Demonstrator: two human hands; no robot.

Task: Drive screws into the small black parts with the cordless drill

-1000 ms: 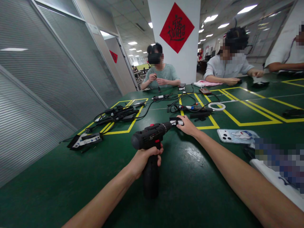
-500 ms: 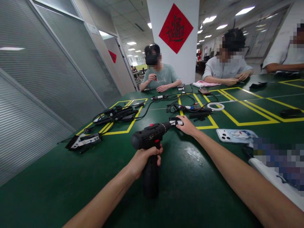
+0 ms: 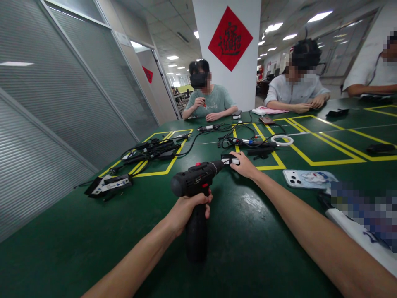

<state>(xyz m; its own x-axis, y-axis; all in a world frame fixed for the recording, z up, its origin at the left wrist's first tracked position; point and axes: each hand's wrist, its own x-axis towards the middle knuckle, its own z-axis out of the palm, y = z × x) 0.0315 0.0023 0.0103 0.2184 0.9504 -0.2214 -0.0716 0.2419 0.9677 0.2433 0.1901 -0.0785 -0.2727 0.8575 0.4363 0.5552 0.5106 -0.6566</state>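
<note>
My left hand (image 3: 189, 209) is wrapped round the grip of a black cordless drill (image 3: 196, 182) with red buttons. The drill points forward and to the right, its base low over the green table (image 3: 149, 252). At the drill's tip is a small black and white part (image 3: 228, 159), pinched in my right hand (image 3: 242, 164). The bit appears to meet this part, but I cannot tell whether it touches. Fingers of my right hand hide the part's right end.
Tangled black cables and adapters (image 3: 151, 151) lie at the left, near a black and white piece (image 3: 110, 185). More cables (image 3: 248, 142) and a white ring (image 3: 282, 140) lie ahead. A phone (image 3: 310, 179) is at the right. Several people sit across the table.
Both hands, the drill and the small part stay almost where they were. The whole view has shifted very slightly.
</note>
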